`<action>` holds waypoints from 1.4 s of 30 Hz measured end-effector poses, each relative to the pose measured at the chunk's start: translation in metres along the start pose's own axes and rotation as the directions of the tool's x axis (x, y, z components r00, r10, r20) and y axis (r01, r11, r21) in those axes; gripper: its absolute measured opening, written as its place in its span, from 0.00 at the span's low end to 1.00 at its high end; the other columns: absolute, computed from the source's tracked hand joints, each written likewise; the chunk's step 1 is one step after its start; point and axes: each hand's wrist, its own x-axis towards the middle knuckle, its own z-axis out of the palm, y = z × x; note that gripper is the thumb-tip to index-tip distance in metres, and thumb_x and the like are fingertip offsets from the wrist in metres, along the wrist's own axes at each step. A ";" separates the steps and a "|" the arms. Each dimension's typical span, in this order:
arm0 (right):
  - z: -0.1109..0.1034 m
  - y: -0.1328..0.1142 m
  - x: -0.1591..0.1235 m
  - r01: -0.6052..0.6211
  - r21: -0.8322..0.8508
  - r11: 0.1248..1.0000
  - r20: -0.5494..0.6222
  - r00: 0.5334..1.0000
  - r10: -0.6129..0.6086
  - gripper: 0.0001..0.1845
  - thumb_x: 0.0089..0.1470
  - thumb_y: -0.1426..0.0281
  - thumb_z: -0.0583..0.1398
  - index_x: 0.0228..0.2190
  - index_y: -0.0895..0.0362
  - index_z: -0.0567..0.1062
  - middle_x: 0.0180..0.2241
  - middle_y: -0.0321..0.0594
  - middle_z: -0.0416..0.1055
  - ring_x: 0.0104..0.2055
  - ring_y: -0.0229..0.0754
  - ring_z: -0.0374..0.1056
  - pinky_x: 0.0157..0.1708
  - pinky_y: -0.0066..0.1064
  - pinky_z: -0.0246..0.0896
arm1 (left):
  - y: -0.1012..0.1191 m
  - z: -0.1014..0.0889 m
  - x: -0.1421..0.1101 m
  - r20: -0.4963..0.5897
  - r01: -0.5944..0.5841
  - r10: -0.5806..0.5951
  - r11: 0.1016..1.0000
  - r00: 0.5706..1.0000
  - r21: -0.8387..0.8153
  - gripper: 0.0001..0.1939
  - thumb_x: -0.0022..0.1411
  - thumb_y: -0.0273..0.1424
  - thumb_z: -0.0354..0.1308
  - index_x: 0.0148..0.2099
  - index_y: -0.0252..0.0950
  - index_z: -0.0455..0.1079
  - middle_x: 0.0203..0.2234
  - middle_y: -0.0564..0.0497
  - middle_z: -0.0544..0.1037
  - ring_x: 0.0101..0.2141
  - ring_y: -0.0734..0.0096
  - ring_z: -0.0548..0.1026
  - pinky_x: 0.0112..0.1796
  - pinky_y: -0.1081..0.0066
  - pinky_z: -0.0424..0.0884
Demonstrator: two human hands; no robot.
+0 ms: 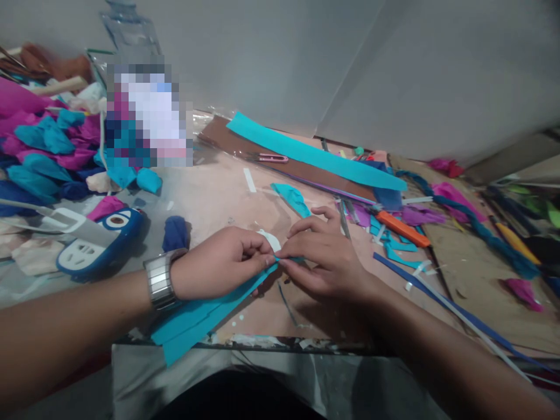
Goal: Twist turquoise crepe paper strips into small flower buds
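Observation:
My left hand [223, 262], with a metal watch [160, 281] on its wrist, pinches a folded turquoise paper strip [205, 321]. The strip's loose end hangs toward the table's front edge. Thumb and forefinger of my right hand [321, 256] close on the strip's narrow tip, right against my left fingertips. Its other fingers are raised and bent. A turquoise crumpled piece [292, 198] lies just beyond my right hand, and a dark blue wrapped piece [175, 233] lies beyond my left wrist.
A long turquoise strip [315, 154] and pink-handled thread snips [271, 158] lie on brown sheets at the back. An orange utility knife [402, 228] sits among scraps on the right. A blue power strip [105, 245] and heaped coloured pieces [48, 134] occupy the left.

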 end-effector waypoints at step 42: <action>0.002 -0.005 0.000 -0.178 0.221 0.959 0.163 0.976 0.143 0.05 0.60 0.74 0.60 0.34 0.52 0.75 0.41 0.39 0.79 0.59 0.53 0.66 0.62 0.56 0.54 | 0.006 0.003 -0.005 -0.059 -0.023 0.042 0.954 0.997 0.300 0.15 0.72 0.36 0.55 0.33 0.35 0.75 0.25 0.53 0.79 0.27 0.73 0.74 0.33 0.73 0.66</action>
